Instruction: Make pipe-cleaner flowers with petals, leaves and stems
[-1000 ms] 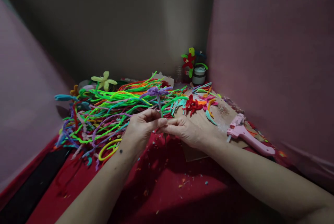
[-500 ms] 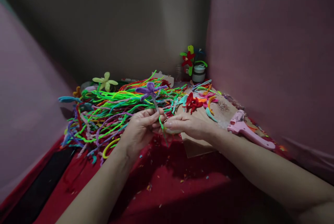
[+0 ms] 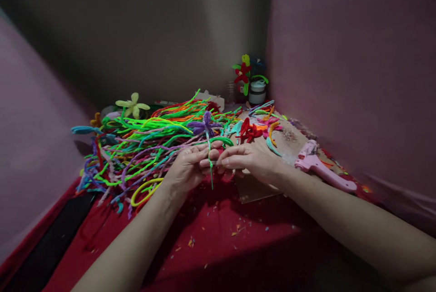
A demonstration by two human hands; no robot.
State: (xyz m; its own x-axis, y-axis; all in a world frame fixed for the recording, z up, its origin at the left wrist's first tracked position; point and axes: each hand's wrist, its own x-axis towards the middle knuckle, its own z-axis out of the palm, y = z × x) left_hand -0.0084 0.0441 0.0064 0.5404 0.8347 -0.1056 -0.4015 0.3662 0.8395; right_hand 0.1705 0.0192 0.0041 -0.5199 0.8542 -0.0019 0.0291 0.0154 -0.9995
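Note:
A purple fuzzy pipe-cleaner flower [image 3: 205, 125] stands upright, its stem [image 3: 211, 171] pinched between the thumb and fingers of my left hand [image 3: 190, 162]. Green wraps the lower stem, which pokes out below the fingers. My right hand [image 3: 250, 160] is just to the right, fingertips pressed together close to the stem. A thin pale strip [image 3: 215, 162] runs from the stem to those fingertips; its material is unclear. Above the right fingers shows a curved green piece [image 3: 223, 140]; I cannot tell whether it joins the stem.
A heap of colourful pipe cleaners [image 3: 146, 137] lies behind and left, with a pale yellow flower [image 3: 132, 105] on top. On cardboard [image 3: 259, 190] at right are a red flower [image 3: 250, 132] and a pink glue gun [image 3: 323, 169]. A lidded jar [image 3: 257, 92] stands behind. Scraps dot the red cloth [image 3: 218, 237].
The flower has shifted slightly right and its stem is more upright. My right hand has drawn a little away from the stem, and the green curved piece now shows above it.

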